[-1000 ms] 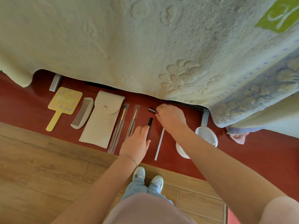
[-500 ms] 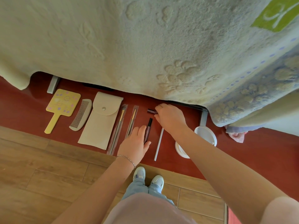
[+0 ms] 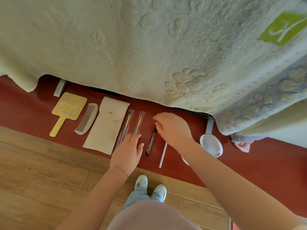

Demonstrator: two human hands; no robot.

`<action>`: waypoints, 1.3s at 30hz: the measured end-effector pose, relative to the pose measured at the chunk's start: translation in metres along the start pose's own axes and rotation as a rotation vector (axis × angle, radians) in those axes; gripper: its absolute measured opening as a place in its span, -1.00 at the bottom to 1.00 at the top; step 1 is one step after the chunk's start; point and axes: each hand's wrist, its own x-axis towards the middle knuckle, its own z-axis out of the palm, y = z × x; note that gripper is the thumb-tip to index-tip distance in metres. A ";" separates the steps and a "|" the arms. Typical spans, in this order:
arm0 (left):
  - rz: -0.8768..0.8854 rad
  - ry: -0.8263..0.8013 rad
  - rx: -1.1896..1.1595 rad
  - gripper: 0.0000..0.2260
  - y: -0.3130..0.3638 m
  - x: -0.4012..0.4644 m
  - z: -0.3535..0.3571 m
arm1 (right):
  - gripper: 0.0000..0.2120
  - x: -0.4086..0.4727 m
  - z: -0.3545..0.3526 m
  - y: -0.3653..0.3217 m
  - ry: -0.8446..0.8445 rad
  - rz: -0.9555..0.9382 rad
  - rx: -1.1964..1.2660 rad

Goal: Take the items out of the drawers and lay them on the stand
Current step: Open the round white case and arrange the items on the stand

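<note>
On the red stand (image 3: 249,166) lie a yellow hand mirror (image 3: 69,107), a grey comb (image 3: 86,119), a beige pouch (image 3: 106,125), two brushes in clear sleeves (image 3: 127,125) (image 3: 139,122), a dark pencil (image 3: 151,141), a white stick (image 3: 163,154) and a round white lid (image 3: 211,145). My left hand (image 3: 127,151) lies flat with straight fingers, its tips at the lower ends of the brush sleeves. My right hand (image 3: 173,128) hangs over the pencil's top end with curled fingers, the thumb against the pencil. The small dark piece seen earlier is hidden.
A thick cream blanket (image 3: 149,47) hangs over the back of the stand and covers what is behind. Grey metal legs (image 3: 60,87) (image 3: 209,126) stand at both ends. Wooden floor (image 3: 41,180) and my white shoes (image 3: 150,185) are below.
My left hand slid left off the dark pencil, which now shows in full. My right hand shifted left and down from the small dark piece onto the pencil's top end.
</note>
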 end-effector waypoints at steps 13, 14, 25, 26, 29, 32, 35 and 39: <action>-0.028 -0.084 0.249 -0.42 -0.028 -0.017 0.000 | -0.64 0.013 0.045 -0.038 -0.311 -0.207 -0.204; -0.025 -0.088 0.257 -0.42 -0.029 -0.016 0.001 | -0.64 0.012 0.045 -0.037 -0.313 -0.202 -0.203; 0.048 -0.064 0.191 -0.46 -0.018 -0.007 0.002 | -0.64 0.003 0.042 -0.031 -0.304 -0.125 -0.190; 0.054 -0.068 0.197 -0.47 -0.018 -0.008 0.002 | -0.64 0.002 0.042 -0.032 -0.302 -0.125 -0.192; 0.046 -0.068 0.204 -0.47 -0.018 -0.009 0.002 | -0.63 0.001 0.041 -0.033 -0.299 -0.132 -0.198; 0.066 -0.010 0.201 -0.47 -0.019 -0.009 -0.003 | -0.61 0.000 0.036 -0.035 -0.267 -0.127 -0.174; 0.056 0.159 0.195 -0.53 -0.034 -0.009 -0.009 | -0.60 0.001 0.030 -0.041 -0.176 -0.137 -0.134; -0.091 0.230 0.245 -0.54 -0.056 -0.010 -0.016 | -0.54 0.014 0.031 -0.058 -0.177 -0.175 -0.127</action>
